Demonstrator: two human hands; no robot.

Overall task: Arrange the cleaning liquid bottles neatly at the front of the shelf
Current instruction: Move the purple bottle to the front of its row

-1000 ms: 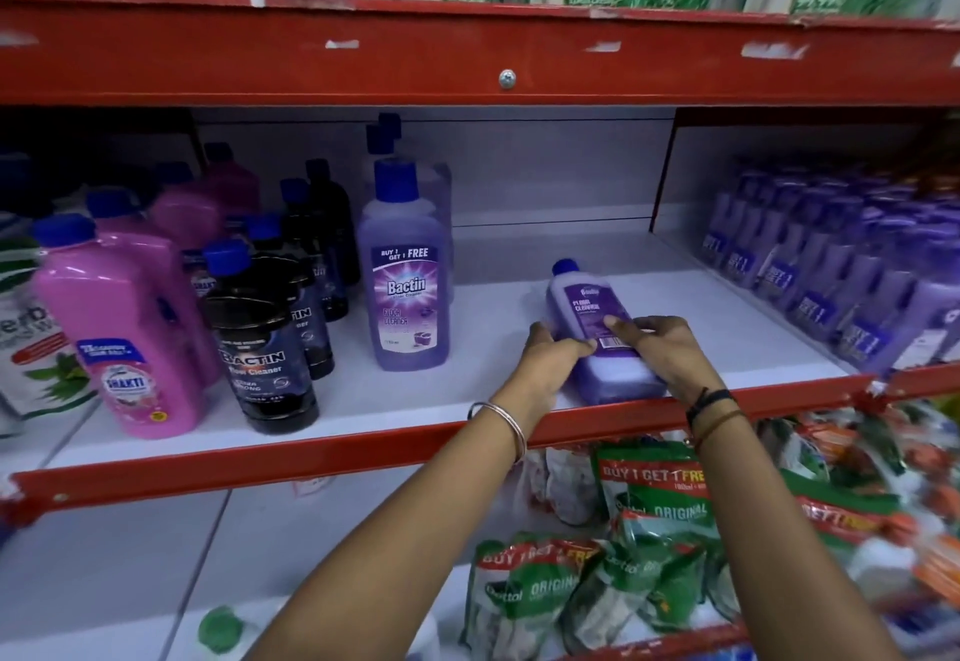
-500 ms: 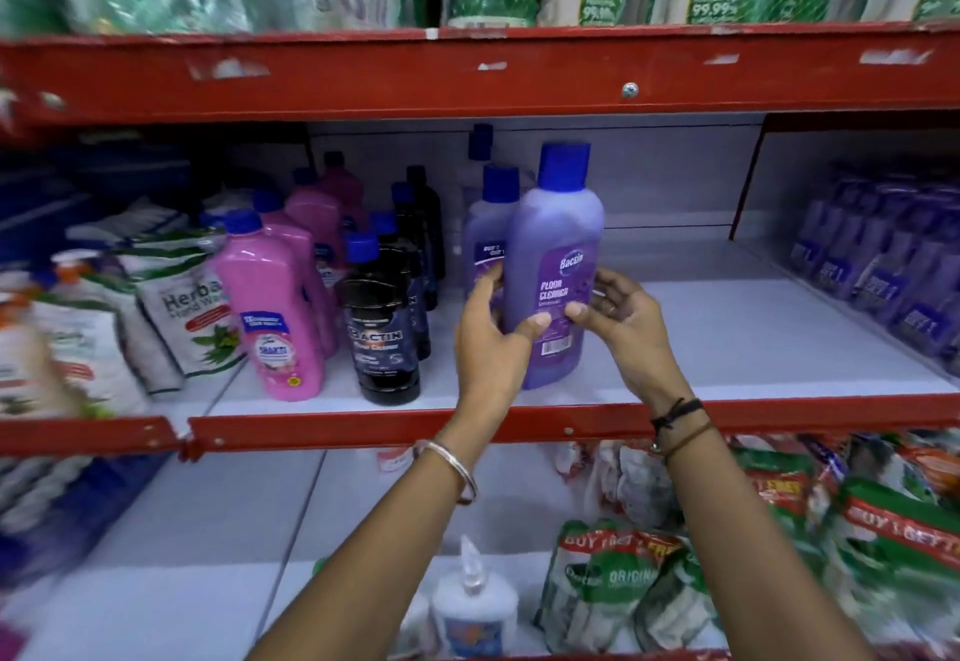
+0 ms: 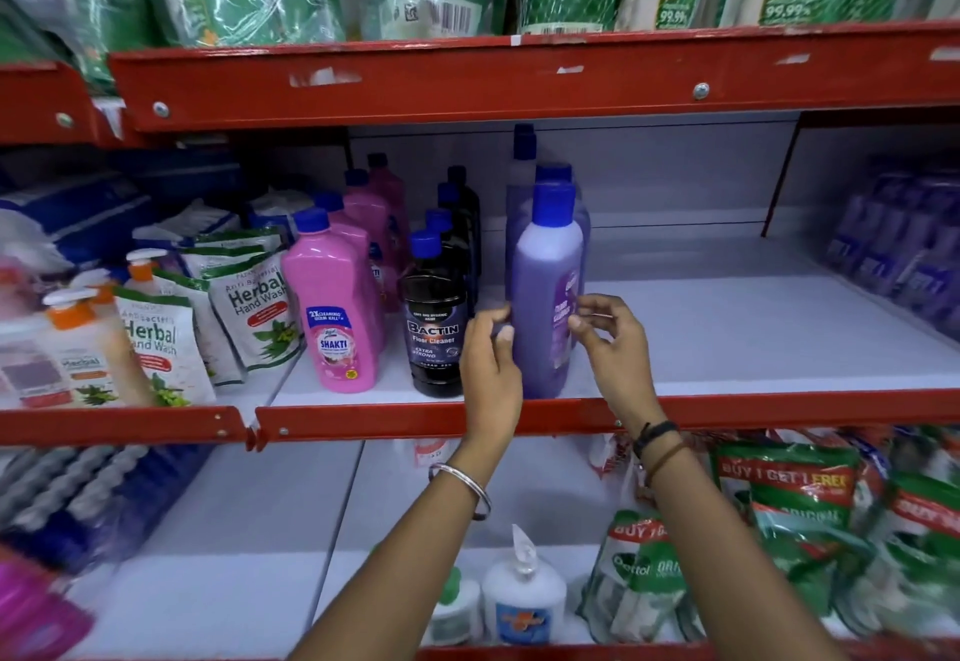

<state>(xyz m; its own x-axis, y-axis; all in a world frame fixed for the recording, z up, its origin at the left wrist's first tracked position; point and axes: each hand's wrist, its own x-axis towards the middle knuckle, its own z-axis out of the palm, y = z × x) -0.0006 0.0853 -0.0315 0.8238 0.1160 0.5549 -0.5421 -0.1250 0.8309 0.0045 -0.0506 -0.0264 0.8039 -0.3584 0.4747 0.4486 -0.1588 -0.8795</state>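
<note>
I see the purple bottle [image 3: 545,307] standing upright at the front edge of the white shelf [image 3: 727,343], its label turned to the right, with more purple bottles lined up right behind it. My left hand [image 3: 491,364] sits at the bottle's left side, fingers curled loosely with the tips at or just off the plastic; the blur there means I cannot tell if they touch. My right hand [image 3: 615,348] is just beside the label side, thumb and fingers bent and parted, not gripping anything. Left of the purple bottle stands a black bottle [image 3: 435,333] and then a pink bottle [image 3: 332,317], each heading its own row. Herbal pouches [image 3: 249,312] fill the next bay to the left
</note>
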